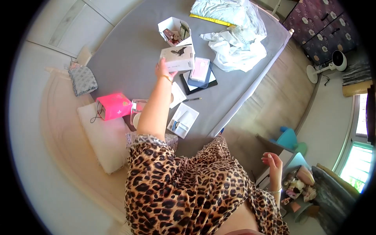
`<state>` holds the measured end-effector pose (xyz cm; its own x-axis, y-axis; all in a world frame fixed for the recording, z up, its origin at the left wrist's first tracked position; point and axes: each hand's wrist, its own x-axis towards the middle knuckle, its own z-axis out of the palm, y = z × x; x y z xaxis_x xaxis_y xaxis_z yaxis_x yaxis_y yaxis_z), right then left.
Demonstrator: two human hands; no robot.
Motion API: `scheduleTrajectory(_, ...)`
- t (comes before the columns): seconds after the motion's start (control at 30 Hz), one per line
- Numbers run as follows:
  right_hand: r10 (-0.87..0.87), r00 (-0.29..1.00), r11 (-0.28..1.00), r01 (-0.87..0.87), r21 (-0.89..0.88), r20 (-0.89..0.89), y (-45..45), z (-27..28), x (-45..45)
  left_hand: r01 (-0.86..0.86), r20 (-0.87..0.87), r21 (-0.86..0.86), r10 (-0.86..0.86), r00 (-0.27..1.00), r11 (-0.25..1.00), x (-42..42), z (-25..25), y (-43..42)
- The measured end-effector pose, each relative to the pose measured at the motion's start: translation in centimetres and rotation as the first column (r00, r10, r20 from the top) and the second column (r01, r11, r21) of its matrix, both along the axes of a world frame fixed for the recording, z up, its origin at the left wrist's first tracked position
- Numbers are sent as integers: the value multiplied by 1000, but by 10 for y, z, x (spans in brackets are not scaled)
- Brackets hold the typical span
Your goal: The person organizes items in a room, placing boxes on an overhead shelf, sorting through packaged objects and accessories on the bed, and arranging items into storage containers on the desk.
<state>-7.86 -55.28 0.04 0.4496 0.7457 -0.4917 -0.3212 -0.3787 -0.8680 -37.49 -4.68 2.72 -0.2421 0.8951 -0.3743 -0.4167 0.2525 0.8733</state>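
Note:
My left hand (164, 70) grips the near left side of a white box (178, 58) with a dark picture printed on it. The box is held over the grey bed (129, 58), in front of an open white container (187, 39) with small packages inside. To its right, a pink case (200, 69) rests on a dark blue flat item (203, 81) and a black-edged one. Below lie a pen (192, 99) and a white tray (183, 119) with a small blue item in it. My right hand (274, 164) hangs at my right side, its fingers loosely bent and holding nothing.
A bright pink bag (114, 106) sits by a white cushion (103, 137) on the left. White plastic bags (239, 51) and a clear-wrapped bundle (221, 11) lie farther back. On the floor side stand a white fan (338, 60) and a teal chair (287, 138).

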Motion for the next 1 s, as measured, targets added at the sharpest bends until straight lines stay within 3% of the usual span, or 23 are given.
scheduleTrajectory(0.03,-2,1000,1000,2,-2,7,16,5,6,-71,-148,26,74,986,997,17,20,14)
scheduleTrajectory(0.1,-24,1000,999,24,-27,16,41,17,17,-97,-282,134,132,950,986,41,40,58)
scheduleTrajectory(0.17,-15,1000,999,16,-31,26,64,23,27,-151,-191,240,200,961,959,55,49,108)
scheduleTrajectory(0.2,-10,999,999,11,-33,31,72,23,30,-83,-246,205,134,960,975,54,52,124)
scheduleTrajectory(0.27,-2,1000,999,2,-49,-14,84,16,25,-216,-206,8,213,955,976,59,59,147)
scheduleTrajectory(0.33,29,999,997,-32,-77,-38,100,14,20,75,-45,-6,-75,996,997,30,24,155)
scheduleTrajectory(0.4,73,997,994,-76,-84,-40,110,13,14,267,-77,-42,-269,960,963,27,-14,129)
scheduleTrajectory(0.53,255,967,962,-254,-102,-2,128,6,21,405,-283,-211,-452,846,890,6,-87,1)
scheduleTrajectory(0.57,307,952,947,-304,-103,13,133,2,26,492,-221,-237,-540,812,837,-10,-112,-32)
scheduleTrajectory(0.6,358,933,930,-353,-104,28,139,-1,28,361,-214,-242,-413,886,901,-9,-123,-78)
scheduleTrajectory(0.7,511,854,858,-499,-122,99,153,-3,24,282,-238,-318,-364,901,905,-40,-154,-209)
scheduleTrajectory(0.77,589,797,808,-577,-121,133,166,0,18,121,-396,-228,-205,895,966,-46,-143,-279)
scheduleTrajectory(0.87,723,657,688,-714,-130,212,173,1,-5,-172,-808,-26,80,584,985,-101,-143,-360)
scheduleTrajectory(0.93,775,575,615,-782,-100,263,196,0,-4,-566,-881,37,294,371,824,-108,-125,-377)
scheduleTrajectory(1.0,814,488,542,-833,-109,314,205,5,-15,-726,-911,158,383,155,669,-143,-149,-397)
